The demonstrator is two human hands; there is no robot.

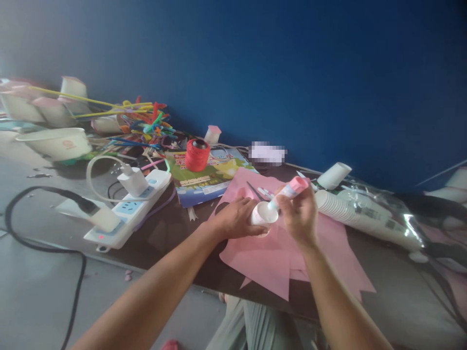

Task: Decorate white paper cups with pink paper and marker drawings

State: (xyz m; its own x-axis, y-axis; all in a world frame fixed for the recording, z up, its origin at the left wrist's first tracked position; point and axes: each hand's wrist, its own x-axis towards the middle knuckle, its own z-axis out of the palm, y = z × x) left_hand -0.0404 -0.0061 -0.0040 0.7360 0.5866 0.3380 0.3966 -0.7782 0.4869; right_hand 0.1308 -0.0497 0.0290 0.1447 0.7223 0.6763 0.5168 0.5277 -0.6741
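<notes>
Blue wall [292, 73] behind, glue stick [291, 188] at the mouth of a paper cup [257, 217]

Plain blue fills the far side, above a dark table [160, 253] with a good deal laid out on it. Sheets of pink paper [255, 272] lie across the middle, and the paper cup is held over them. The left hand [235, 218] has its fingers wrapped round the cup from the left, thumb along the near side. The right hand [299, 214] grips the glue stick between thumb and fingers.

Putting glue on the cup's rim appears to be the step in hand. From here, the next move calls for a steady left hold and a light, even sweep of the stick around the lip.

The cup is tilted, its mouth turned up and to the right, its base end toward the left hand. The glue stick slants: pink end far and right, pale tip near and left, aimed at the rim's right side. Blur makes it hard to say whether tip and rim actually touch.

Stacked cups [346, 218] in clear wrap lie to the right. On the left, a red spool [197, 158] stands on a booklet [199, 193], with a power strip [126, 209] nearer and pipe cleaners [149, 124] farther off.
</notes>
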